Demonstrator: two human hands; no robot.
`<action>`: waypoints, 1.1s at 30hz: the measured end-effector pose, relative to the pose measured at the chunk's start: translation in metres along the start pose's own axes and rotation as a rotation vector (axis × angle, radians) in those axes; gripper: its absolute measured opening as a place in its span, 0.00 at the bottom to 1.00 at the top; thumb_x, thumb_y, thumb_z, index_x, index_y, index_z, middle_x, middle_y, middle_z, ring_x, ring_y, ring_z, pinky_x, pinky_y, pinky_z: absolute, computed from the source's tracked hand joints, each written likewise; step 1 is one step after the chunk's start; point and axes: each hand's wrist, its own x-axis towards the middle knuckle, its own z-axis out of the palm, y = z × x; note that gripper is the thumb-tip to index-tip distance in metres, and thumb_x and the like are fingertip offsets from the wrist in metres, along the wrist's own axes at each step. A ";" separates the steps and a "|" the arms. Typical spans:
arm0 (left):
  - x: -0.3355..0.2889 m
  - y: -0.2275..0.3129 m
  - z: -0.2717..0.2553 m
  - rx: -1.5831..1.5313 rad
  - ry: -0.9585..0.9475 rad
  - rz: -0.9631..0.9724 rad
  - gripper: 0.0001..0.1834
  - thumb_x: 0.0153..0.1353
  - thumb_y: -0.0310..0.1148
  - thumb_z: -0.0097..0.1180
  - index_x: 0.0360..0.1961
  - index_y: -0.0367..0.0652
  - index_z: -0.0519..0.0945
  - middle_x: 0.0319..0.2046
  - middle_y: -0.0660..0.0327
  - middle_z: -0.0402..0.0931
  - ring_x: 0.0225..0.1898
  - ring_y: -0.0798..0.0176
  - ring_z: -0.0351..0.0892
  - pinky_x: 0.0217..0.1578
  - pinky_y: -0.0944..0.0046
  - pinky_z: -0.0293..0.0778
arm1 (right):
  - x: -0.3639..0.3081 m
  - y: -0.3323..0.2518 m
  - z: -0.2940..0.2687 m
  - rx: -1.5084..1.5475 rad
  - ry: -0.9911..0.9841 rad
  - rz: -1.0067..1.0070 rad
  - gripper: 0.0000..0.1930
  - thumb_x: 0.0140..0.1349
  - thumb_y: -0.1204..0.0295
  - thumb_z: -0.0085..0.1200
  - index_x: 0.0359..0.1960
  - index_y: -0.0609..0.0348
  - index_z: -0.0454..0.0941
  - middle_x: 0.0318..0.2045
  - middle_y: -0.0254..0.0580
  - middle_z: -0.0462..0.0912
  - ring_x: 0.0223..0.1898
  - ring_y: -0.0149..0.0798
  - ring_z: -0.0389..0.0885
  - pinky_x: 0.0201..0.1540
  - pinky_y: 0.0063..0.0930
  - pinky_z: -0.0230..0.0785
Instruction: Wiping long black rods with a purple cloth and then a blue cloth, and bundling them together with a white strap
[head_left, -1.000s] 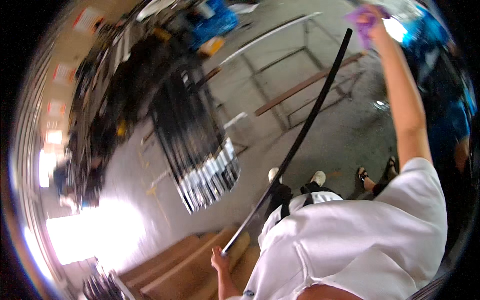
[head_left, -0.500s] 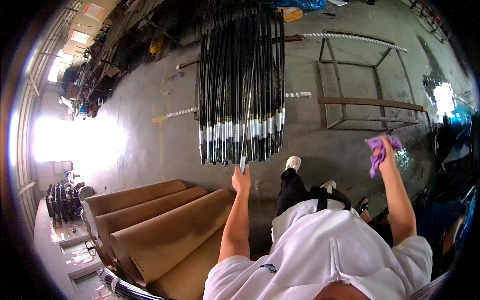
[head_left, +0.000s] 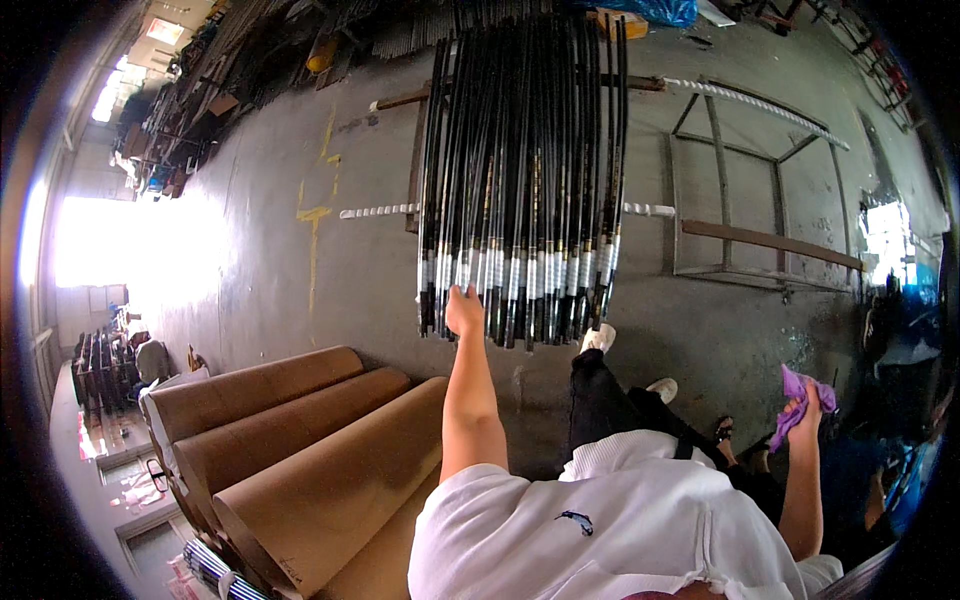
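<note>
A row of long black rods [head_left: 540, 200] with white bands near their near ends lies side by side across a rack in front of me. My left hand [head_left: 465, 312] is closed around one rod at the left part of the row, just below its white band; the fingers partly hide it. Out to my right, away from the rods, my right hand [head_left: 806, 415] grips a crumpled purple cloth [head_left: 793, 384].
Large brown rolls [head_left: 330, 470] lie at the near left. A bare metal frame [head_left: 775, 235] stands on the floor at the right. White-wrapped bars [head_left: 650, 210] jut out beside the rods. Sandalled feet [head_left: 724, 430] of another person show near my right side.
My left hand has moved forward onto the rods; the slanted rod it held now lies among the others. My right hand has come lower and nearer my body with the cloth.
</note>
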 end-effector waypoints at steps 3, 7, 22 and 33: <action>0.025 -0.024 0.015 -0.054 -0.059 0.030 0.21 0.57 0.45 0.49 0.46 0.42 0.70 0.35 0.52 0.74 0.38 0.50 0.74 0.36 0.53 0.71 | -0.016 0.009 0.028 -0.103 0.032 -0.009 0.08 0.52 0.64 0.56 0.29 0.50 0.71 0.18 0.30 0.69 0.16 0.27 0.64 0.16 0.22 0.56; 0.038 -0.014 0.011 -0.053 -0.097 0.095 0.18 0.57 0.34 0.49 0.50 0.43 0.68 0.48 0.52 0.65 0.50 0.51 0.63 0.47 0.56 0.66 | -0.043 0.016 0.063 -0.177 0.019 -0.025 0.09 0.52 0.64 0.56 0.29 0.51 0.70 0.18 0.30 0.68 0.15 0.28 0.64 0.16 0.23 0.57; 0.053 -0.013 0.027 0.039 -0.042 0.202 0.25 0.58 0.34 0.49 0.57 0.46 0.61 0.57 0.55 0.58 0.59 0.50 0.54 0.56 0.51 0.52 | -0.056 0.027 0.068 -0.296 0.099 -0.015 0.09 0.53 0.63 0.56 0.29 0.52 0.71 0.16 0.30 0.68 0.15 0.27 0.65 0.16 0.23 0.58; 0.017 -0.009 0.025 -0.063 0.106 0.221 0.20 0.53 0.28 0.51 0.49 0.45 0.65 0.52 0.54 0.62 0.53 0.48 0.58 0.50 0.47 0.58 | -0.043 0.027 0.015 -0.102 -0.080 0.146 0.10 0.51 0.72 0.48 0.36 0.59 0.72 0.32 0.36 0.76 0.33 0.36 0.75 0.33 0.29 0.69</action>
